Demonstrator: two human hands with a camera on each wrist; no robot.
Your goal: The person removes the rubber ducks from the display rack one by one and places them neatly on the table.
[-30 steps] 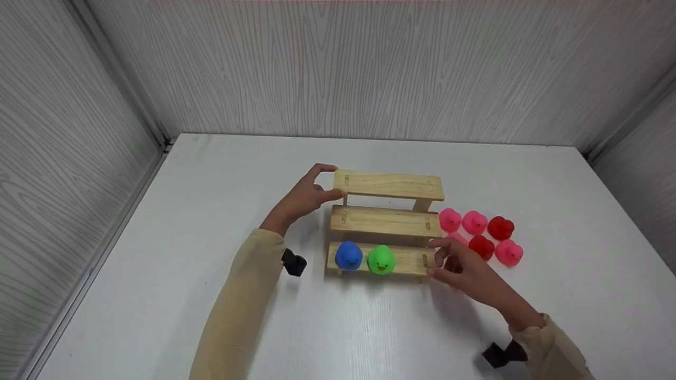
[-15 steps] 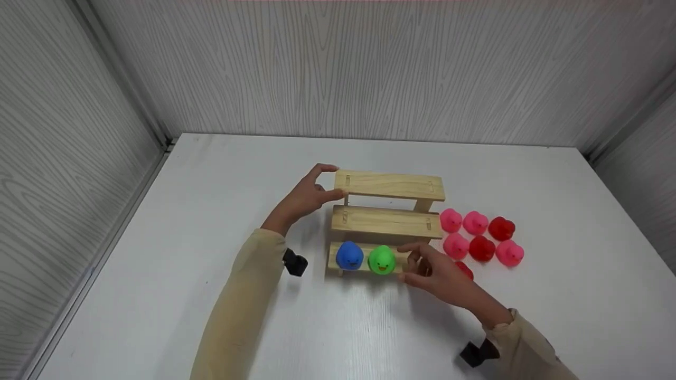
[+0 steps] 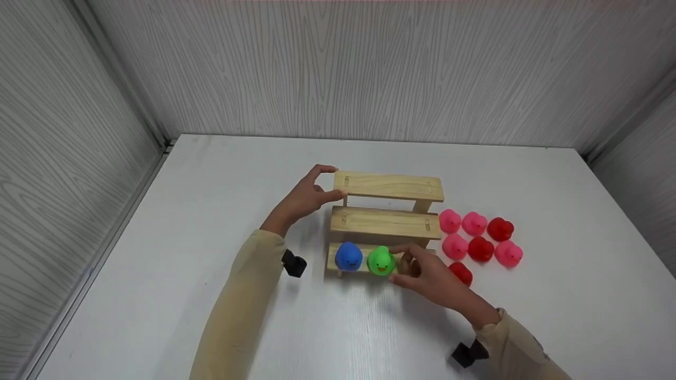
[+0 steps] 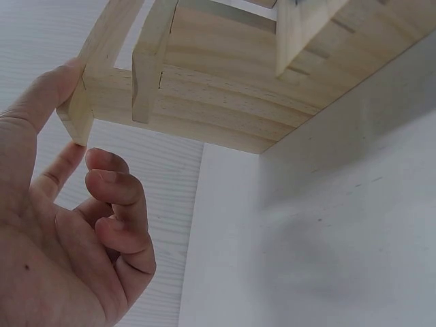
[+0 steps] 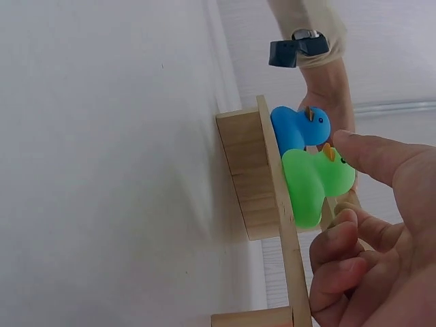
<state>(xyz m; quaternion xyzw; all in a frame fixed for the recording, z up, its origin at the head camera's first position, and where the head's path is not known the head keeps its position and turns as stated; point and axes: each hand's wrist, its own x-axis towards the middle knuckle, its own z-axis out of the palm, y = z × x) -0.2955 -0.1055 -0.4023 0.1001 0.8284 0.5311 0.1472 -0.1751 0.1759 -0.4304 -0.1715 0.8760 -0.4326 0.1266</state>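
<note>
My left hand (image 3: 305, 199) pinches the left end of the top step of a three-tier wooden stand (image 3: 388, 184); in the left wrist view its thumb and forefinger grip the board's end while the other fingers curl free. On the lowest step sit a blue rubber duck (image 3: 348, 257) and, to its right, a green rubber duck (image 3: 381, 260), both facing me. My right hand (image 3: 430, 277) has its thumb and forefinger about the green duck's right side, seen closer around its head (image 5: 337, 174) in the right wrist view. The green duck still rests on the step.
Several pink ducks (image 3: 454, 247) and red ducks (image 3: 480, 249) lie grouped on the white table (image 3: 211, 295), right of the stand. One red duck (image 3: 461, 273) sits close behind my right hand. Pale wood-grain walls (image 3: 338, 68) enclose the back and sides.
My right hand has moved left along the lowest step to the green duck, uncovering the nearest pink and red ducks. The left hand and the stand have stayed in place.
</note>
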